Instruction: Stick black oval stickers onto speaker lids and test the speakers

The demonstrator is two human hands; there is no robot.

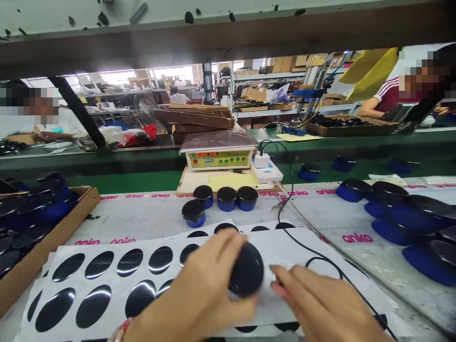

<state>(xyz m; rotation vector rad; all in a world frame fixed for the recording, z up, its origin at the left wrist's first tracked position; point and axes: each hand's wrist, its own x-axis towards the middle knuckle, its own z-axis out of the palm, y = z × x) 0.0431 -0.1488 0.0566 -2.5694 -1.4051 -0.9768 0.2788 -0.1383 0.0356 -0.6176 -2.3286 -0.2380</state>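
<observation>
My left hand [199,280] grips a round part [248,270] by its edge, its glossy black face turned to the right. Just beside that face, my right hand [317,294] has thumb and fingers pinched together; a small dark bit shows at the fingertips, too blurred to name. Below both hands lie white sheets [103,254] bearing rows of black round stickers [98,306], some covered by my left arm. Past the sheets stands a small group of blue round parts with black tops [227,198].
A cardboard box [89,199] of blue parts is at left; more blue parts [423,213] crowd the right. A black cable [302,242] crosses the sheets from a control box [219,159]. Beyond runs a green belt [153,166]. Two people sit across it.
</observation>
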